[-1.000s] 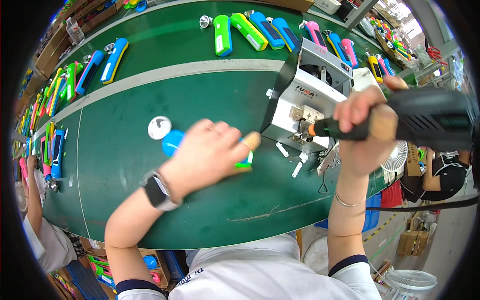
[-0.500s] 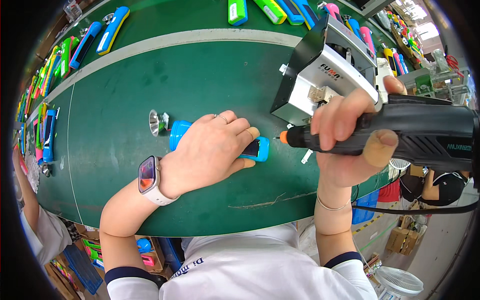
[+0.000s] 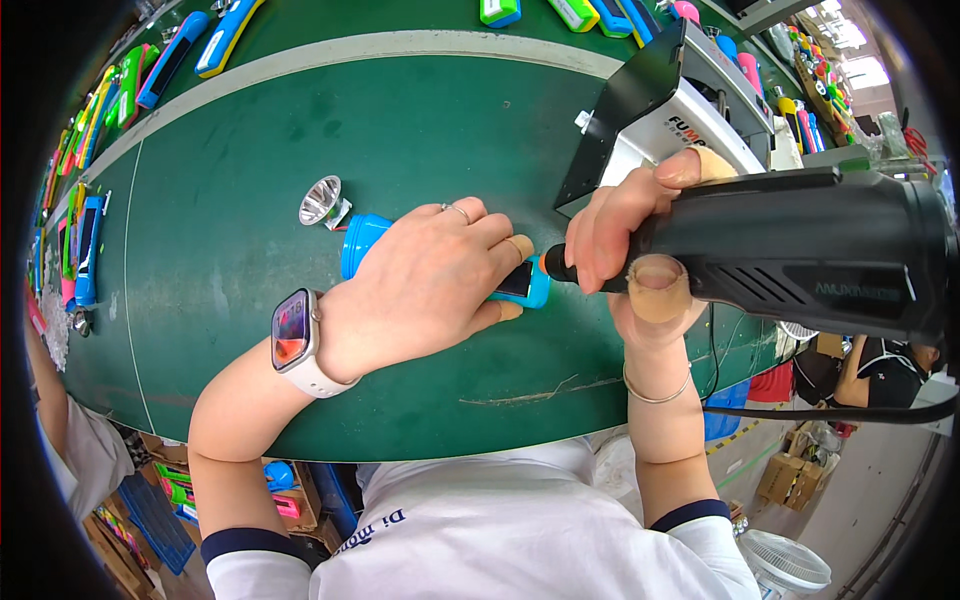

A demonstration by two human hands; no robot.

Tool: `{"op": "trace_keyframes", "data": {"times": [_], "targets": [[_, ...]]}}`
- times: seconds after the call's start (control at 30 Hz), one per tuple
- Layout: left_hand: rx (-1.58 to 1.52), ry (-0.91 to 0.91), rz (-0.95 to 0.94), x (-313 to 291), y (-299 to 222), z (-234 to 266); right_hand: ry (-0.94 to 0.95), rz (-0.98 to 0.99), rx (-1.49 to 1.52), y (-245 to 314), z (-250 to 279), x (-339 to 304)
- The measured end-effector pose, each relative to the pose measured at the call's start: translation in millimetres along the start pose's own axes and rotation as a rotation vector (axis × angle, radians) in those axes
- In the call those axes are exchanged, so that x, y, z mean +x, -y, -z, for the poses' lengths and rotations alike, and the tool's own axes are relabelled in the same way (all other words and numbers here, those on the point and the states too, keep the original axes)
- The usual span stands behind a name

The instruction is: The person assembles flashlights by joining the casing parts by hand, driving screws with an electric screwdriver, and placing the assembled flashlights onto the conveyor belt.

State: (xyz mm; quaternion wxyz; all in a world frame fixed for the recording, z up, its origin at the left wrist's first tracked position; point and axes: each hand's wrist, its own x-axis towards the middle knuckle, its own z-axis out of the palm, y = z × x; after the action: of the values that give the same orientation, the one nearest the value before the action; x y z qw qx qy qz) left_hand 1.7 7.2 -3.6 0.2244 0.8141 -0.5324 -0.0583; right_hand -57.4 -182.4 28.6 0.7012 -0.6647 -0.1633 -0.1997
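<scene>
While my left grip (image 3: pixel 425 280) is clamped over the barrel of the blue flashlight (image 3: pixel 364 243), pinning it to the green counter (image 3: pixel 290 140) in from the near edge, my right grip (image 3: pixel 625 235) is wrapped around a black electric screwdriver (image 3: pixel 790 255), its orange tip right at the flashlight's end — I cannot tell whether the bit touches. I judge the body light, stiff and rather slippery, best held by its middle. The shiny reflector (image 3: pixel 321 202), off the collar toward the counter's left edge, looks scratchable — I'd keep fingertips off it.
</scene>
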Motion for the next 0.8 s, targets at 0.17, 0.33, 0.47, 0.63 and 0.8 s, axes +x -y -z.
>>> {"op": "trace_keyframes", "data": {"times": [0.17,0.33,0.47,0.63,0.8], "targets": [[0.173,0.015,-0.017,-4.7,0.0,2.5,-0.019,0.051,0.070,-4.5,6.6,-4.2],[0.295,-0.137,0.060,2.8,2.8,-3.3,-0.329,0.276,-0.308,42.1,30.9,22.3],[0.200,-0.130,0.067,-0.7,5.9,7.3,-0.388,0.157,-0.245,33.3,32.5,38.2],[0.176,-0.072,0.097,-3.2,14.6,9.6,-0.215,0.122,0.118,32.7,16.9,20.3],[0.220,-0.249,-0.005,1.4,10.1,7.1,-0.186,0.178,0.145,27.0,-5.4,7.3]]}}
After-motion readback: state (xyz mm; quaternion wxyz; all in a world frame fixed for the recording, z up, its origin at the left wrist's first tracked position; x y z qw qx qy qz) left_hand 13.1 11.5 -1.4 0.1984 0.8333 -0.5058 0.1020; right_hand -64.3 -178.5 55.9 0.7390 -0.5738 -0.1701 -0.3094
